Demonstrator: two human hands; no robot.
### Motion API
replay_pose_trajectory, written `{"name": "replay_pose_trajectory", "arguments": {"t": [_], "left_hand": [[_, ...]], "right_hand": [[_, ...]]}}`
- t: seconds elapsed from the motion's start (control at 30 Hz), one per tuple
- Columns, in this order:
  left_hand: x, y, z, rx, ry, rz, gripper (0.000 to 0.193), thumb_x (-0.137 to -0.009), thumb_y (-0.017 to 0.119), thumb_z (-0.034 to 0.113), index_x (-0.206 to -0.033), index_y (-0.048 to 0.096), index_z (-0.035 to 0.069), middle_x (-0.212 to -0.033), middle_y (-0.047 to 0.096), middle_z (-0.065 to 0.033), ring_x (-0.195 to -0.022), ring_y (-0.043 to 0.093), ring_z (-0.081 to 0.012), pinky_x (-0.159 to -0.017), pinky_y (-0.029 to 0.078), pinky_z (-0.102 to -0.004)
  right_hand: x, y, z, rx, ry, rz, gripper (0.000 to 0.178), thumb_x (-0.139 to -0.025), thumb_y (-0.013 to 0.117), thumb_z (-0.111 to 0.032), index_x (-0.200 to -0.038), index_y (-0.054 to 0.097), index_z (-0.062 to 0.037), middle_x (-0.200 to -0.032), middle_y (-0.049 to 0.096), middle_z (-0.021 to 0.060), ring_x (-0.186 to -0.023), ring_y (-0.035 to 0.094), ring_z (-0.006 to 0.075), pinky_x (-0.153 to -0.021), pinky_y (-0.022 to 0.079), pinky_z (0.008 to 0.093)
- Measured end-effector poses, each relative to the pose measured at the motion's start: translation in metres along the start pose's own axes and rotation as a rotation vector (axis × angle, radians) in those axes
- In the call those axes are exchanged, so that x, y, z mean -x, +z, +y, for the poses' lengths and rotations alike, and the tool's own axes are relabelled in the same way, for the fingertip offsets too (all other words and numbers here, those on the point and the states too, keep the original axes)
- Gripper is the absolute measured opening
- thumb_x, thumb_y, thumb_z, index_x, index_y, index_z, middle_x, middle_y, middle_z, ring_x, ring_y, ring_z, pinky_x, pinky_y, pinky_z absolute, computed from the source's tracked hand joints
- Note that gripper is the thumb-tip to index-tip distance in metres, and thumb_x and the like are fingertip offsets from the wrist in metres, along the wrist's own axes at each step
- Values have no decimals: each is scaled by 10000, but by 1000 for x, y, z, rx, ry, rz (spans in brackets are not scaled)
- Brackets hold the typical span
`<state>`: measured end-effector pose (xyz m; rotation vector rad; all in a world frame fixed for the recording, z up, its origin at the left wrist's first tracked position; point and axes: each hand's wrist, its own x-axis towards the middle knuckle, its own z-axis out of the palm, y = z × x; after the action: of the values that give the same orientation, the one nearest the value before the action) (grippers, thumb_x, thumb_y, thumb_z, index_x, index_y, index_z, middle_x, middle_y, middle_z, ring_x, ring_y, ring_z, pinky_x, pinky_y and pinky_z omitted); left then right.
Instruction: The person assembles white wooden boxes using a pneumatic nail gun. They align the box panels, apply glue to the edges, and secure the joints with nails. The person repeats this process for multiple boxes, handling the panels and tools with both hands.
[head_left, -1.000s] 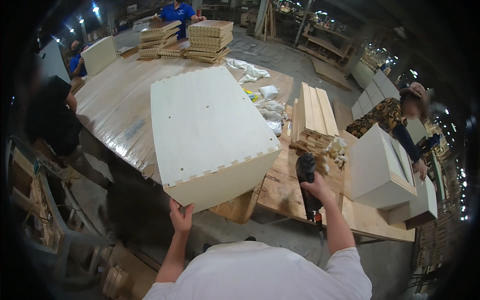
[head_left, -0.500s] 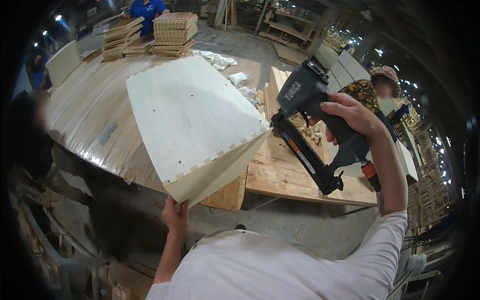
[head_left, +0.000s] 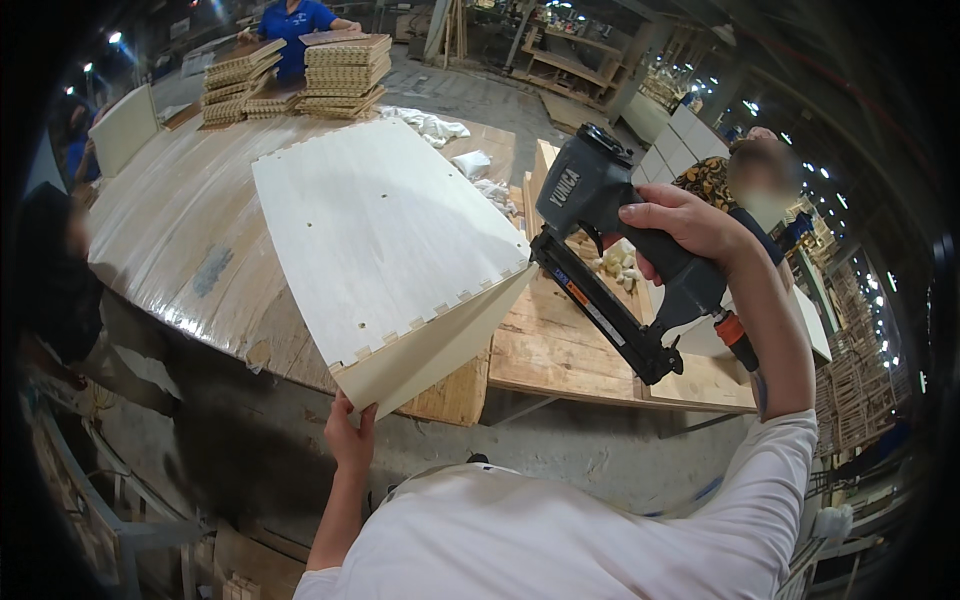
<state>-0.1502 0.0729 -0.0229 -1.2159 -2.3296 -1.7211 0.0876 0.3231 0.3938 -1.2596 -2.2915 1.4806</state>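
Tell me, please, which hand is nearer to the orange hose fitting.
Right: the right hand grips the power tool above the orange fitting; the left hand, well left of it, holds the pale box.

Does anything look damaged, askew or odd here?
Two mild things: a grey smudge stands out on the glossy tabletop left of the pale box, perhaps a stain or scuff, and the panel stacks at the far side sit unevenly, edges misaligned.
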Motion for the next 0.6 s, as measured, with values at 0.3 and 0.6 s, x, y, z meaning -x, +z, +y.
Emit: {"name": "replay_pose_trajectory", "arguments": {"t": [0.3, 0.6], "left_hand": [[1, 1, 6, 10, 11, 27, 234, -823, 704, 86, -967, 535, 11, -789, 635, -129, -723, 646, -256, -639, 490, -329], [2, 1, 5, 9, -22, 15, 277, -797, 736, 103, -905, 492, 27, -923, 654, -176, -736, 639, -315, -656, 499, -363]], "right_hand": [[-1, 1, -3, 42, -1, -43, 305, -930, 558, -209, -1111, 504, 29, -961, 667, 141, -536, 610, 116, -454, 528, 259], [2, 2, -15, 216, 38, -100, 294, -918, 576, -252, -1024, 534, 18, -878, 624, 59, -597, 608, 97, -504, 542, 258]]}}
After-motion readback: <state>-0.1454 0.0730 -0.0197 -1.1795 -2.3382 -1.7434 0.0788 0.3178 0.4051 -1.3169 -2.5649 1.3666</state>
